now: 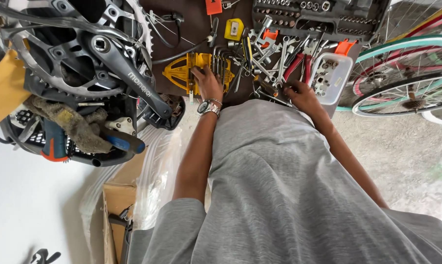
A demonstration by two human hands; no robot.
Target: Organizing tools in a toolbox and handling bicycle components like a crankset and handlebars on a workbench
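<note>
The big crankset [103,54] fills the upper left of the frame, its chainring teeth close beside the left hand [207,83], so a careless pull back could scrape the wrist. That hand lies flat, fingers together, on the yellow tool holder [182,71] at upper centre. The right hand [301,95] curls loosely among crowded wrenches [274,56] beside a clear parts box [331,76]; a nudge could tip it, and open room is scarce.

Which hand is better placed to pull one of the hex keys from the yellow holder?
Left, probably. The left hand already rests on the yellow holder, beside the hex keys. The right hand sits farther off among loose wrenches.
</note>
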